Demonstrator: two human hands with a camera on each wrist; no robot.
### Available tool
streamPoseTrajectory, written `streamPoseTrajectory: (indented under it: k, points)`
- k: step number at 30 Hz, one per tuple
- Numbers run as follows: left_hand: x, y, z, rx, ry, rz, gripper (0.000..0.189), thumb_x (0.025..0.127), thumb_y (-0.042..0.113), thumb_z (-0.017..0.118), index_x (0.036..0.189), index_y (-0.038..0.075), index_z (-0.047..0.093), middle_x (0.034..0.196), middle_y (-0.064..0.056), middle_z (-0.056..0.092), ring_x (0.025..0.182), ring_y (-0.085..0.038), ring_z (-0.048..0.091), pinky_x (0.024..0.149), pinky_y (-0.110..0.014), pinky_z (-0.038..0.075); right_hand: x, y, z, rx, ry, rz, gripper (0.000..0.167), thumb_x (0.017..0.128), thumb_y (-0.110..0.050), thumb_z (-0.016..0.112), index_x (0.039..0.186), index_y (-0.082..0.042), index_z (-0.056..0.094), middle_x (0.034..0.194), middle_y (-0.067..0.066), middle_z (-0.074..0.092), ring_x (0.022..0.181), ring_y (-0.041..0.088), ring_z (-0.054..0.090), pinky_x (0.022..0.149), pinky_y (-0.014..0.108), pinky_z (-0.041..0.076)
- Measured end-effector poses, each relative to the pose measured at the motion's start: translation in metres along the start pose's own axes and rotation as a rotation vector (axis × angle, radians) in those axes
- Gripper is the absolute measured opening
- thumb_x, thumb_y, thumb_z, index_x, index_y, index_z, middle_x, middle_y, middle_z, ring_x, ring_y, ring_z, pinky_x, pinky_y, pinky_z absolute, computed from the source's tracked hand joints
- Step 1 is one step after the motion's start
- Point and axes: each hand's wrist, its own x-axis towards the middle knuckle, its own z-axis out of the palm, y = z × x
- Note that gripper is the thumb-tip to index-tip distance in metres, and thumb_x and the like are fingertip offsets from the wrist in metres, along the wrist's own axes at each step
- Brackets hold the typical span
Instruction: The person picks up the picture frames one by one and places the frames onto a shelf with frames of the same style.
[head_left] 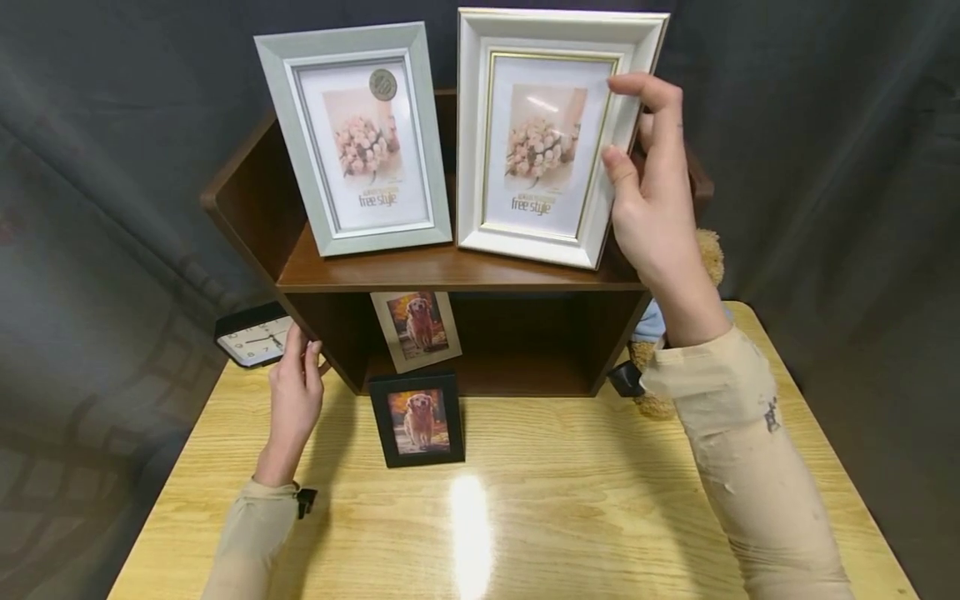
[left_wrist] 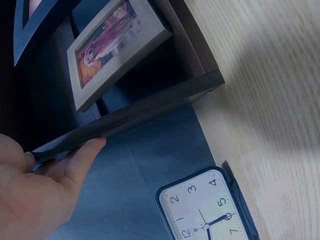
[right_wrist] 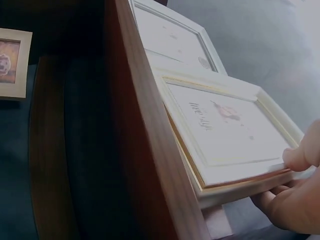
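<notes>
My right hand (head_left: pixel 660 192) grips the right side of a white picture frame (head_left: pixel 538 250) with gold trim, thumb and fingers on its border. That frame stands leaning on the upper board of a brown wooden shelf (head_left: pixel 450 271). Left of it, also on that board, is a pale green picture frame (head_left: pixel 330 192) with a round sticker. My left hand (head_left: pixel 296 400) touches the outer side of the shelf's left panel with extended fingers. In the left wrist view, a fingertip (left_wrist: pixel 97 145) lies against this panel, and part of the hand is cut off.
A black and white clock (head_left: pixel 255 337) stands left of the shelf. A cream dog-photo frame (head_left: pixel 408 358) sits in the lower compartment, with a black dog-photo frame (head_left: pixel 382 417) in front. A teddy bear (head_left: pixel 708 254) is partly hidden behind my right arm. The wooden table (head_left: pixel 540 517) lies below.
</notes>
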Motion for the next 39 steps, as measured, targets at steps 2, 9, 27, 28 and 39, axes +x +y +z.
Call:
streamPoseTrajectory:
  k: [2,9,27,28,39]
  points:
    - [0.000,0.000,0.000,-0.001,0.003,0.005,0.042,0.114,0.001,0.046,0.156,0.001,0.049,0.141,-0.031,0.062,0.121,-0.047,0.065,0.086,-0.001,0.050,0.001,0.001,0.001,0.003,-0.003,-0.006,0.044,0.112,0.005,0.043,0.152,-0.013,0.045,0.099,0.002,0.051,0.077,0.019,0.041,0.068,0.027,0.034]
    - [0.001,0.001,-0.001,-0.007,-0.002,0.004,0.039,0.114,0.003,0.047,0.153,-0.001,0.051,0.138,-0.030,0.064,0.119,-0.044,0.067,0.088,-0.008,0.055,0.001,-0.003,0.001,0.045,0.008,0.035,0.046,0.112,0.006,0.039,0.154,-0.012,0.042,0.124,0.003,0.056,0.088,0.020,0.045,0.072,0.028,0.036]
    - [-0.001,0.003,-0.001,0.072,0.028,0.009,0.041,0.114,0.002,0.048,0.155,0.002,0.051,0.138,-0.028,0.066,0.122,-0.047,0.065,0.086,-0.048,0.063,0.001,0.003,-0.002,0.149,-0.019,-0.011,0.041,0.114,0.000,0.039,0.154,-0.010,0.042,0.147,0.005,0.050,0.113,0.025,0.051,0.083,0.030,0.042]
    - [-0.001,0.003,0.000,0.076,0.030,0.012,0.041,0.114,0.002,0.048,0.155,0.002,0.051,0.137,-0.028,0.066,0.122,-0.047,0.066,0.086,-0.050,0.062,0.001,0.003,-0.002,0.142,-0.018,-0.021,0.041,0.114,-0.001,0.040,0.154,-0.010,0.042,0.147,0.005,0.049,0.111,0.026,0.052,0.082,0.031,0.042]
    - [0.000,0.002,-0.001,0.032,0.017,0.002,0.044,0.113,0.000,0.047,0.157,0.002,0.049,0.141,-0.030,0.063,0.123,-0.050,0.064,0.083,-0.048,0.060,-0.004,0.007,0.002,0.102,0.048,-0.157,0.044,0.114,-0.005,0.045,0.155,0.001,0.031,0.174,0.013,0.017,0.160,0.021,0.020,0.126,0.035,0.036]
